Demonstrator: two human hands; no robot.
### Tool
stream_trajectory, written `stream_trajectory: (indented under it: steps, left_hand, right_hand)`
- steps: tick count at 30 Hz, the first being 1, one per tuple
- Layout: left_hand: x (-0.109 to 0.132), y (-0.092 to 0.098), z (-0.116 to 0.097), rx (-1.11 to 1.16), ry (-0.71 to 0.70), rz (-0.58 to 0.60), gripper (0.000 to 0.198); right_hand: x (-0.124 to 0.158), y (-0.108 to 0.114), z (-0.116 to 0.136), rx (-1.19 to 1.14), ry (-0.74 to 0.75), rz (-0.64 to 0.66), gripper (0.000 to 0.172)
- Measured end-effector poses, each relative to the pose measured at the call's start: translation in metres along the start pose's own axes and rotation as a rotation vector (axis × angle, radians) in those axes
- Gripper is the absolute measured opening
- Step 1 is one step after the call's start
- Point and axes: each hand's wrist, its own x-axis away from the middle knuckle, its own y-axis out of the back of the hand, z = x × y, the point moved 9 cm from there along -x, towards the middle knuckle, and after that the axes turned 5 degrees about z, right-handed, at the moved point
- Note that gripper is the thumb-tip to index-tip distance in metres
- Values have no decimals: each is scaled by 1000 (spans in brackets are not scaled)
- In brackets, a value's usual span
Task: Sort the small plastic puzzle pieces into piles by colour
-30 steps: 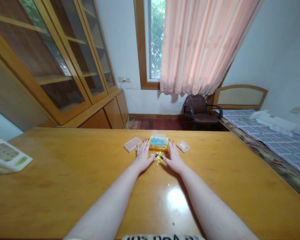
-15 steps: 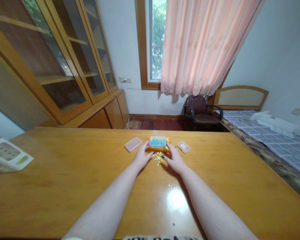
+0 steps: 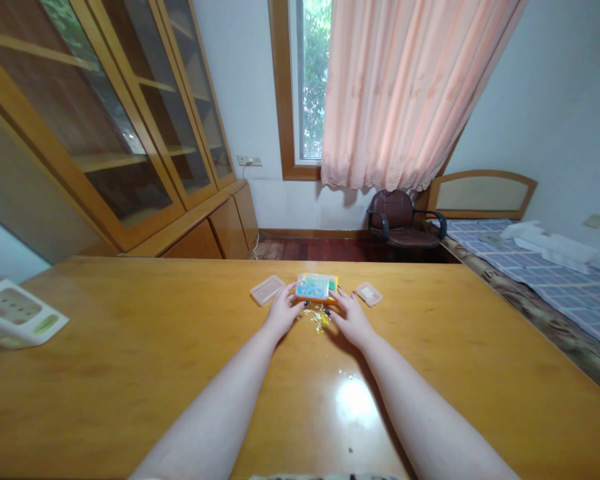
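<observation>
- Tabletop edge runs straight just beyond the clear box, leaving a narrow strip of wood behind it; wide stretches of surface lie out to either side.
- Left hand is at the box's left end, unclenched, fingers extended and thumb apart; how firmly it presses is hard to tell.
- Right hand is at the right end, fingers loosely bent and spread, thumb towards the middle — firm contact with the box cannot be made out.
- Clear box sits mid-table near the far edge, over a yellow-orange base, its long axis going left to right, roughly along that edge, a long side facing the person.
- Box is rectangular, see-through, apparently plastic, with blue bits showing at the left and green at the right.
- Small pieces, yellow and pale, lie scattered between the thumbs, in front of the base.
- Shallow clear tray slants beside the left fingers; a smaller, rounded one lies just beyond the right.
- Wood is smooth and glossy — a bright reflection shows inside the right forearm.
</observation>
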Motion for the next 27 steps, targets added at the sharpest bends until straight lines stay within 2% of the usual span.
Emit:
stream_trajectory:
  steps: [3,8,11,14,19,23,25,27]
  left_hand:
    - [2,-5,4,89,48,16,70]
    - [-1,-1,9,40,27,5,83]
    - [-2,5,8,5,9,-25,78]
    - [-1,1,4,43,31,27,74]
    - [3,-3,-14,105,-51,28,70]
    - [8,-6,-24,-30,-97,51,68]
    - [12,-9,-31,-123,-141,56,65]
    - [15,-15,-34,-107,-154,72,62]
  right_hand:
    - [-1,0,0,-1,-9,4,53]
    - [0,-1,1,-11,7,16,53]
    - [1,0,3,-23,17,7,51]
    - [1,1,3,-31,15,-11,48]
    - [2,6,7,-33,54,-60,41]
    - [7,20,13,27,79,-165,37]
    - [9,21,18,62,106,-150,41]
    - [10,15,25,77,136,-74,47]
